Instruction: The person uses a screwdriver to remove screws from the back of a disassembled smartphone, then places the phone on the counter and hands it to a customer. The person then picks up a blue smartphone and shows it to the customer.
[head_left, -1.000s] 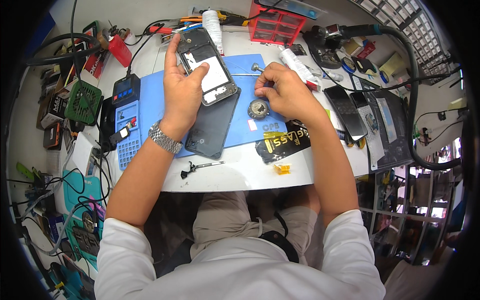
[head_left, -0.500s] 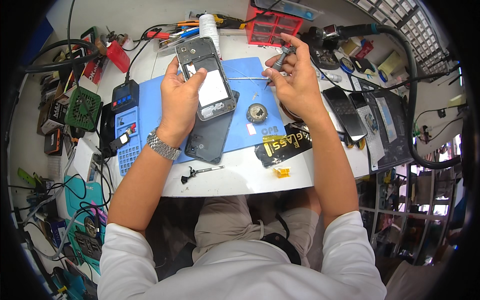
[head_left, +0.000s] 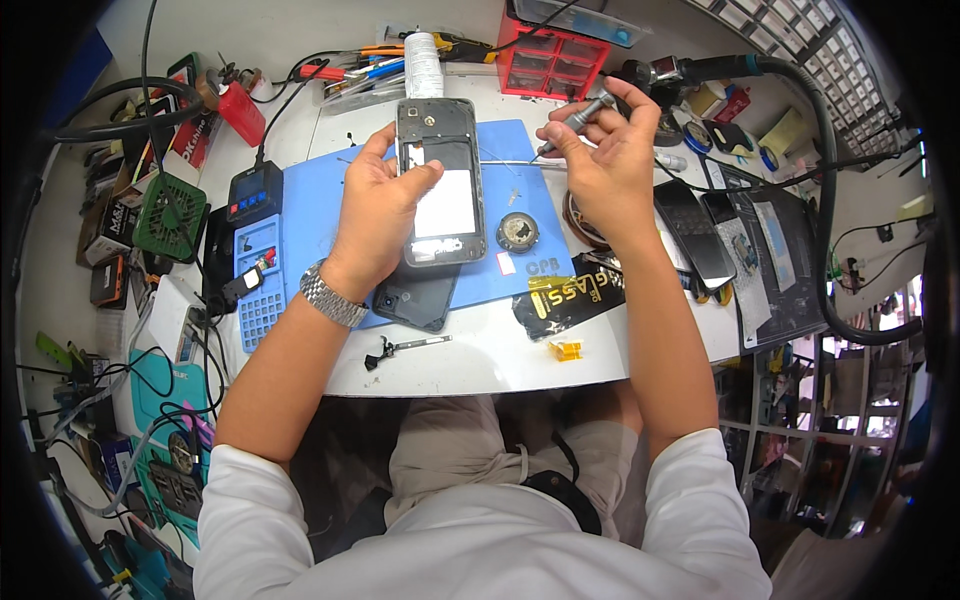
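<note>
Right above the blue mat (head_left: 330,240), the left hand (head_left: 385,210) has a stripped phone (head_left: 445,200) held up, innards facing the camera. Thumb comes over the phone's left edge and lies across the inside, its tip just above the big white area. The index finger runs up beside that same edge, and the other fingers are mostly tucked out of sight, so can't tell exactly how they sit behind it. Most of the phone sticks out to the right of the grip, pretty much upright.

Right hand (head_left: 615,160) is up and off to the right with a slim grey screwdriver (head_left: 575,125) pinched between thumb and fingers. Tip angles down-left and is well apart from the phone, so only the left hand is on it.

Under the phone's lower end there's a dark back cover (head_left: 420,310) lying tilted on the mat, partly hidden. Just right of the phone sits a small round tin (head_left: 517,232), then a black pouch (head_left: 570,300) with gold print. Nearer the table edge: a thin black part (head_left: 400,348) and a bit of amber film (head_left: 566,351).
</note>
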